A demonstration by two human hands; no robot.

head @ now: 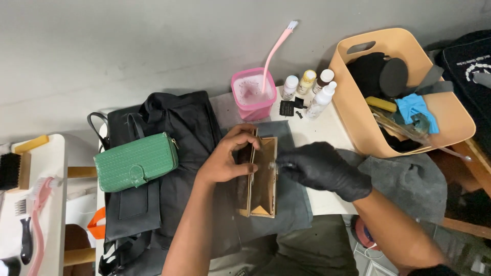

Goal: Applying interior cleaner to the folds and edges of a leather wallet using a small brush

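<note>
My bare left hand (pixel 227 156) grips the left side of an open tan wallet (pixel 262 179) and holds it spread on a grey cloth (pixel 291 204). My right hand (pixel 322 168), in a black glove, pinches a small pale tool whose tip touches the wallet's inner panel; the tool is blurred and I cannot tell what kind it is.
A green textured clutch (pixel 135 161) lies on black bags (pixel 179 122) at left. Behind the wallet stand a pink cup with a pink brush (pixel 251 94) and three small bottles (pixel 309 84). A tan basket (pixel 404 97) of cloths and sponges sits at right. Brushes (pixel 36 214) lie far left.
</note>
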